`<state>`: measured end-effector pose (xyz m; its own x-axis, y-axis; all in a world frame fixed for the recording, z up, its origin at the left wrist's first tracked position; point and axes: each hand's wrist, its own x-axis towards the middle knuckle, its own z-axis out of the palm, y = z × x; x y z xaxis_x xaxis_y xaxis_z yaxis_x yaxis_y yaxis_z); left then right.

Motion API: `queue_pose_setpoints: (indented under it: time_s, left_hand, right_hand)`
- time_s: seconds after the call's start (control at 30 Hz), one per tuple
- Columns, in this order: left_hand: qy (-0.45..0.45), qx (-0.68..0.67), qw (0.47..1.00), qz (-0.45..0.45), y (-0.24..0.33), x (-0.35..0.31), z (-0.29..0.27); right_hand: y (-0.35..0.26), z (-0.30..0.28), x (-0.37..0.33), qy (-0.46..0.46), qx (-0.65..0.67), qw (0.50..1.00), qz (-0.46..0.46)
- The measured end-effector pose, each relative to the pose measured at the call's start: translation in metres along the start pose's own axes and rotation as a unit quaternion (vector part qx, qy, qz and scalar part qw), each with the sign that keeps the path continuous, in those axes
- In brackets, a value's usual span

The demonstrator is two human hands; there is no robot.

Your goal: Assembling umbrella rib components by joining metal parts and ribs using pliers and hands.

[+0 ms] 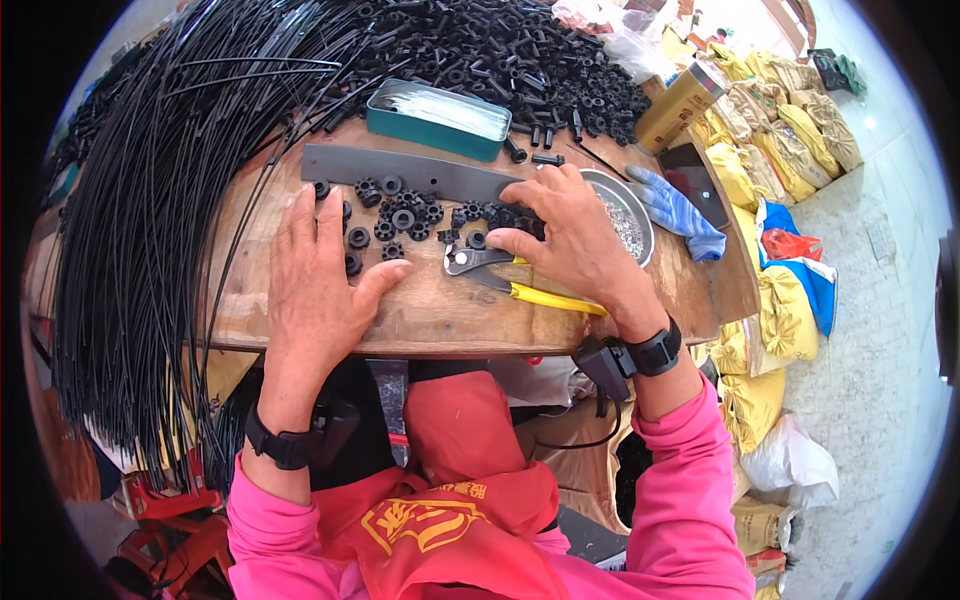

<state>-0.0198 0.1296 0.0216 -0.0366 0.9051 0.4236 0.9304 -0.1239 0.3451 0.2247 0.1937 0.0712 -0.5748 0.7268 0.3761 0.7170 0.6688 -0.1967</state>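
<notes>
My left hand (318, 275) lies flat with its fingers spread and its thumb stretched toward the right, just left of a cluster of small black toothed plastic rings (402, 219). Across the cluster, my right hand (570, 230) is bent over more of the black rings at its right end, thumb and fingers apart, touching them without a visible grip. Yellow-handled cutting pliers (555, 298) lie below that hand, jaws pointing left. Behind the rings a grey metal strip (405, 168) stands on edge; my right fingertips reach its right end.
A bundle of long black rods (150, 230) covers the left side. Black tubular parts (480, 60) heap at the back, behind a green tin (437, 128) of thin white pieces. To the right are a metal bowl (645, 215), a blue glove (685, 215) and a gold canister (682, 105).
</notes>
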Motion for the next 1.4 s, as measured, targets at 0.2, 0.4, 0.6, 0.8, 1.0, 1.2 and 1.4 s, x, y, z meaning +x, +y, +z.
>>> queue_pose_setpoints:
  time_s: [0.2,0.4,0.6,0.8,1.0,1.2,1.4]
  left_hand:
    - [0.006,0.001,1.000,0.007,-0.001,0.000,0.000]
    - [0.003,-0.002,1.000,0.006,0.000,-0.001,0.000]
    - [0.006,-0.004,1.000,0.008,0.000,0.000,0.001]
    - [0.008,-0.008,1.000,0.009,-0.002,-0.002,0.000]
    - [0.010,-0.014,1.000,0.009,0.000,-0.001,0.000]
    - [0.013,-0.014,1.000,0.006,-0.001,-0.001,-0.002]
    - [0.013,-0.021,1.000,0.007,-0.001,-0.001,-0.003]
  right_hand:
    - [0.001,-0.013,-0.003,-0.045,-0.017,0.998,0.032]
    - [-0.005,0.001,0.005,0.011,-0.002,1.000,-0.019]
    - [-0.005,0.007,0.008,-0.016,-0.045,0.998,-0.034]
    - [-0.012,0.006,0.009,-0.009,-0.040,0.999,-0.002]
    - [-0.022,0.011,0.016,-0.011,0.005,0.999,-0.030]
    - [-0.015,0.009,0.012,-0.017,-0.031,0.999,-0.023]
    - [-0.035,0.024,0.022,0.049,0.013,0.999,0.006]
